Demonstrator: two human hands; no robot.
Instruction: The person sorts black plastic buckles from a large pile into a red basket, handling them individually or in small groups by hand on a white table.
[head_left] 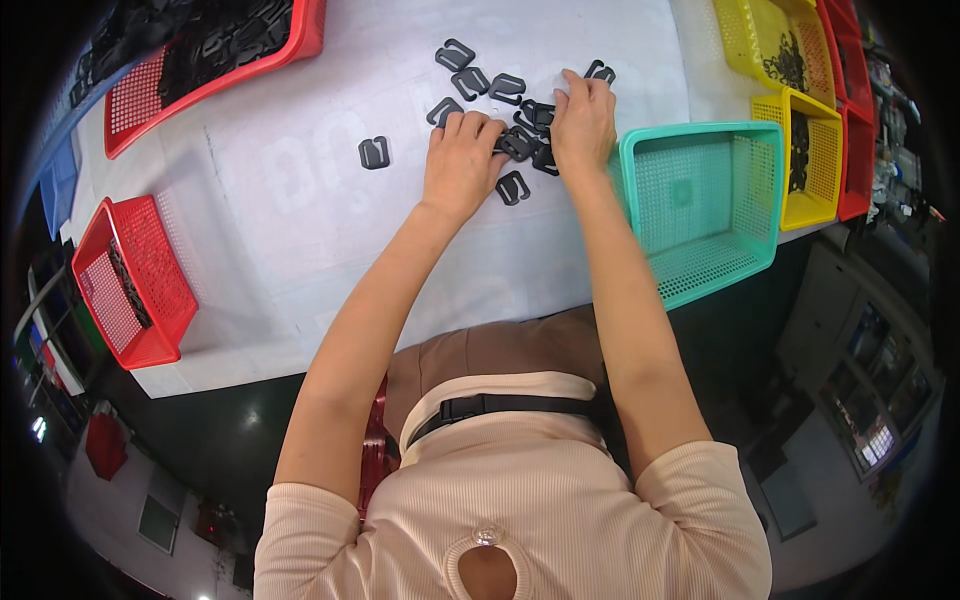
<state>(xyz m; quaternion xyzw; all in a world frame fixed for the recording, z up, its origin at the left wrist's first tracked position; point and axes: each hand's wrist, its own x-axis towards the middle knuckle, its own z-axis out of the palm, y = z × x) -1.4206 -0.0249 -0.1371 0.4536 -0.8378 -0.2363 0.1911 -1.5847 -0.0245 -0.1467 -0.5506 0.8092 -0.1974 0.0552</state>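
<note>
Several flat black plastic hook buckles lie loosely grouped on the white table cover. My left hand rests among them with its fingers curled, and the edge of a black buckle sits between its thumb and forefinger. On the right side of the group, my right hand has its fingers bent and slightly apart, beside a dark clump of buckles. Just past its fingertips is another buckle, partly hidden. A single buckle lies off to the left, and one more buckle is nearest me.
Right of my right forearm stands a bare-bottomed turquoise basket. Yellow baskets with small dark parts are beyond it. A red basket with dark pieces is at the left edge; a larger red basket heaped with black parts is far left.
</note>
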